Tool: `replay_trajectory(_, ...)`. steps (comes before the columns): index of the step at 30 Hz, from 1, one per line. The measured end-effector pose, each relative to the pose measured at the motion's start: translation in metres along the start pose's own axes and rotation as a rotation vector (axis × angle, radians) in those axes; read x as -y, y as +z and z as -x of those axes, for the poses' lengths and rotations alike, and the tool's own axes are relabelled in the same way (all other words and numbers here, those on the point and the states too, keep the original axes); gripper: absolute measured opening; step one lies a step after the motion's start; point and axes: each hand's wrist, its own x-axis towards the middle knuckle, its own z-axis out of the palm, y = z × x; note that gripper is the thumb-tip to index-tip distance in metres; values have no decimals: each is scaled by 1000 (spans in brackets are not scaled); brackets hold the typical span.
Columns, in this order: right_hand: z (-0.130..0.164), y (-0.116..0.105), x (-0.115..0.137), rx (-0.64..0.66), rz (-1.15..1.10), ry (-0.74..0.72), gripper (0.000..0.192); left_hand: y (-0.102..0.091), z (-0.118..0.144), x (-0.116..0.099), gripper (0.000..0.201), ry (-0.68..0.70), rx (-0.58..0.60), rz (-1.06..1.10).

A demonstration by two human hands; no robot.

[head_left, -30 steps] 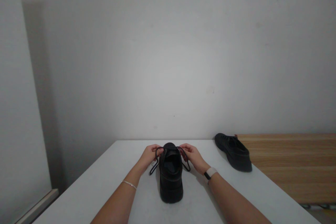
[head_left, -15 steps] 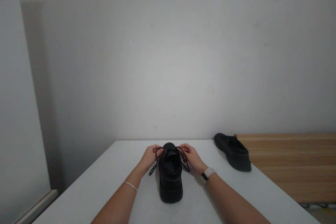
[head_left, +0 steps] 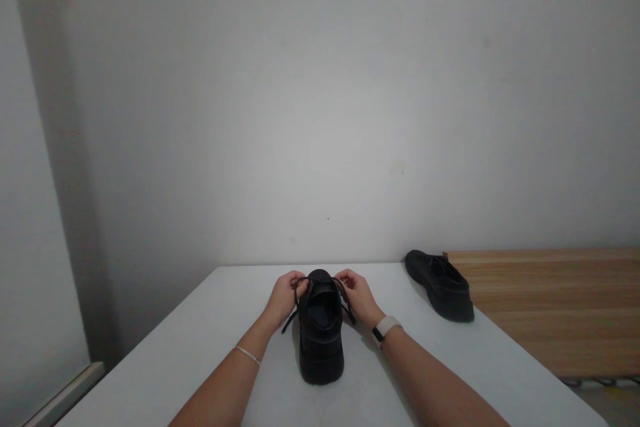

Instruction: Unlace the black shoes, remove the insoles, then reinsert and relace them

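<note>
A black low-cut lace-up shoe (head_left: pixel 321 333) stands upright on its thick sole in the lower middle of the frame, on a plain white tabletop (head_left: pixel 200 340), heel toward the camera and toe pointing at the wall, which puts its laced throat within reach of both hands at once. The left hand (head_left: pixel 284 297) sits against the shoe's left side near the toe end, fingers curled and pinching a thin black shoelace (head_left: pixel 290 317), whose loose end hangs down the shoe's side toward the tabletop. The right hand (head_left: pixel 356 293) mirrors it on the other side, fingers likewise closed on the other run of lace, which trails down past the wrist; the two hands flank the shoe and hold the lace taut across the top, judging by the dark line between them. A thin silver bracelet (head_left: pixel 247 354) circles the left forearm, and a white-banded watch (head_left: pixel 384 329) sits on the right wrist. By count: two shoes, the second black shoe (head_left: pixel 441 283) resting apart at the right middle of the frame, touched by neither hand, where the white surface meets a light wooden tabletop (head_left: pixel 555 307); two hands; one lace visible as two ends.
</note>
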Motion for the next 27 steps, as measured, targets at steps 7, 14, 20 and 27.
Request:
replay_trajectory(7, -4, 2, 10, -97, 83, -161, 27, 2, -2, -2, 20, 82, -70, 16)
replay_trajectory(14, -3, -5, 8, -68, -6, -14, 33, -1, -1, -1, 26, 56, 7, -36)
replay_trajectory(20, 2, -1, 6, 82, -37, 54, 31, -4, -1, -2, 26, 75, 2, -63)
replay_trajectory(27, 1, -4, 14, -1, -73, 46, 23, -2, -3, -1, 27, 36, -24, 121)
